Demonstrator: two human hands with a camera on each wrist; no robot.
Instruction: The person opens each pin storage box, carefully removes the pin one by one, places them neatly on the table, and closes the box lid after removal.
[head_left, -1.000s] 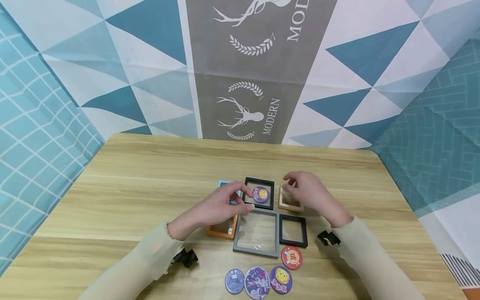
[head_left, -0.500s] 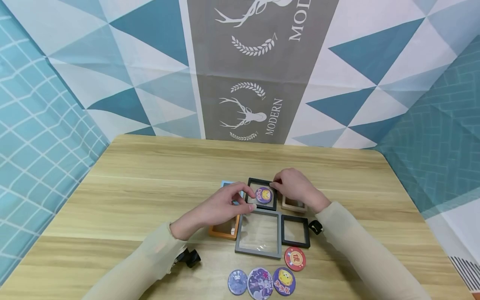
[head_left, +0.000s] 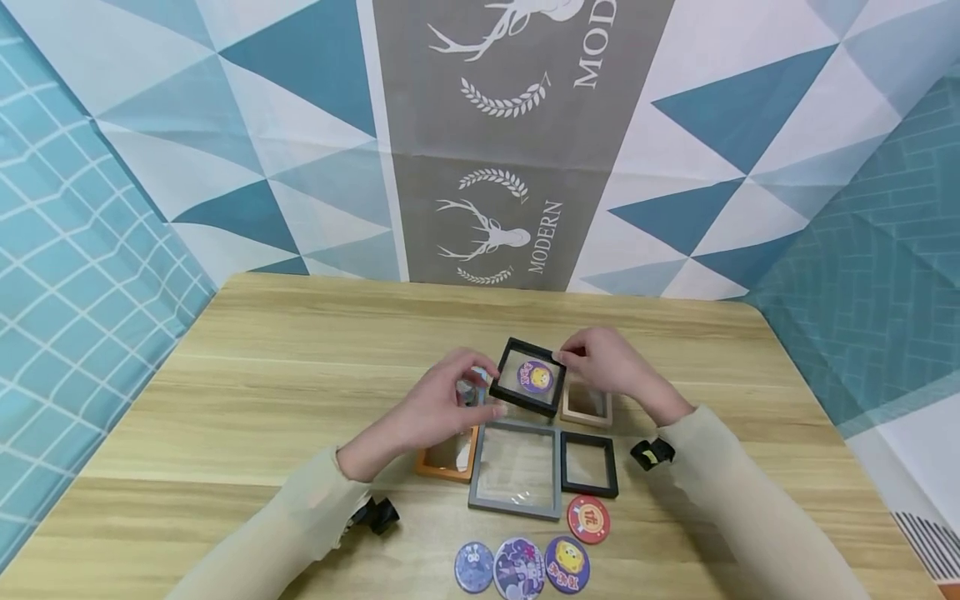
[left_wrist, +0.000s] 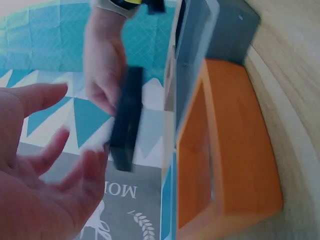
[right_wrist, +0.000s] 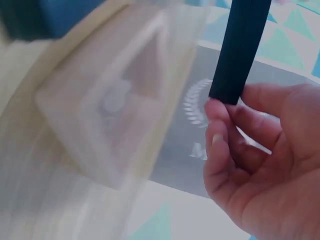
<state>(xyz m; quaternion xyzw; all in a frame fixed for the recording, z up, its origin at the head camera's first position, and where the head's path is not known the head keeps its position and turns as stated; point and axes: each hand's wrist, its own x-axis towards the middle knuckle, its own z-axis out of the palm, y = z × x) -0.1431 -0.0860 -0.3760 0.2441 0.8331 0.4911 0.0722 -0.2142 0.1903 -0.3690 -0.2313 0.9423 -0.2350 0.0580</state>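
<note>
My right hand point(head_left: 607, 360) pinches the right corner of a square black display frame point(head_left: 525, 402), which is raised and tilted off the table. Behind its clear film sits a round purple badge point(head_left: 536, 377) with a yellow character. The right wrist view shows thumb and fingers gripping the end of the black frame point(right_wrist: 240, 50). My left hand point(head_left: 435, 408) is at the frame's left side, fingers loosely bent and thumb apart. From the left wrist, a fingertip point(left_wrist: 95, 162) appears right by the black frame point(left_wrist: 127, 115); whether it touches I cannot tell.
Below the raised frame lie a grey frame point(head_left: 515, 507), an orange frame point(head_left: 447, 476), a smaller black frame point(head_left: 588, 489) and a beige frame point(head_left: 587, 419). A light blue frame is mostly behind my left hand. Several badges, one red point(head_left: 588, 520), lie near the front edge.
My right hand has come over from the beige frame, taken the black frame's corner and lifted it with its badge, turning it slightly. The left hand stays close by on the left.
</note>
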